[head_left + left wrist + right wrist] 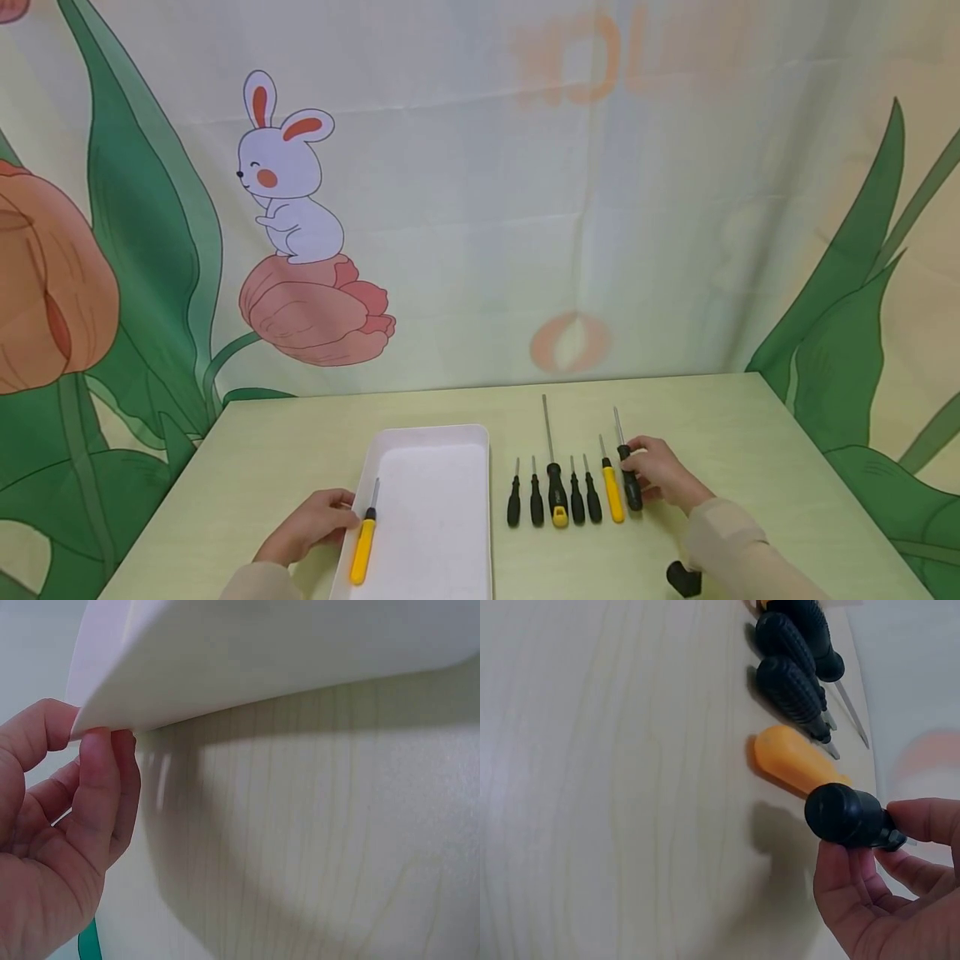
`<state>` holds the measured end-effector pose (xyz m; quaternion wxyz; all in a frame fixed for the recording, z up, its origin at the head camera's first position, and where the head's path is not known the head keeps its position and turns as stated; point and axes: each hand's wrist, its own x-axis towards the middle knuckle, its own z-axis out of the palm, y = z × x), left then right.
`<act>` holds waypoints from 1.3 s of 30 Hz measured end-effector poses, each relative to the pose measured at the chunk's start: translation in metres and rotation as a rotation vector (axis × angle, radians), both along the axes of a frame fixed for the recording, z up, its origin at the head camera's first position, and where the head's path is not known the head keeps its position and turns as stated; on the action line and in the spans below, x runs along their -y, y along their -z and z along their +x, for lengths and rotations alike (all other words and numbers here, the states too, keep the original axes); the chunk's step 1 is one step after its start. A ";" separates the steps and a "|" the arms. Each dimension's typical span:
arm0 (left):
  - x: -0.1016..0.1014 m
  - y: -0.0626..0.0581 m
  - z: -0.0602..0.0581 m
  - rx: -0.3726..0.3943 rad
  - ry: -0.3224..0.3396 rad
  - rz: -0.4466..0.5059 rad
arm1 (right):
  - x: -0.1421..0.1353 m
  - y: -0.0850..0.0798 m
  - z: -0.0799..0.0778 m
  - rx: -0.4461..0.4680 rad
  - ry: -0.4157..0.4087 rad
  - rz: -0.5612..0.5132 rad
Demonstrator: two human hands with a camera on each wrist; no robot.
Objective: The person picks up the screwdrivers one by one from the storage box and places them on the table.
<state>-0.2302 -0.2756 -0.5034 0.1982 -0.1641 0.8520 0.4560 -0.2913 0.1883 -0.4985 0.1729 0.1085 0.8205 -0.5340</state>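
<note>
A black-handled screwdriver is gripped between the thumb and fingers of my right hand, at the right end of a row of screwdrivers. In the right wrist view its handle end faces the camera, above a shadow on the table. Beside it lies a yellow-handled screwdriver. My left hand pinches the left rim of a white tray; the left wrist view shows thumb and fingers on that edge. Inside the tray, along its left side, lies another yellow-handled screwdriver.
Several black-handled screwdrivers lie left of the yellow one, among them a long one with a yellow handle end. A small black object sits near the right forearm. Behind the pale wooden table hangs a printed curtain.
</note>
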 end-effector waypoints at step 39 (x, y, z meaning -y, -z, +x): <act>0.000 0.001 0.000 -0.016 0.008 0.005 | 0.008 0.010 -0.003 0.016 0.023 0.137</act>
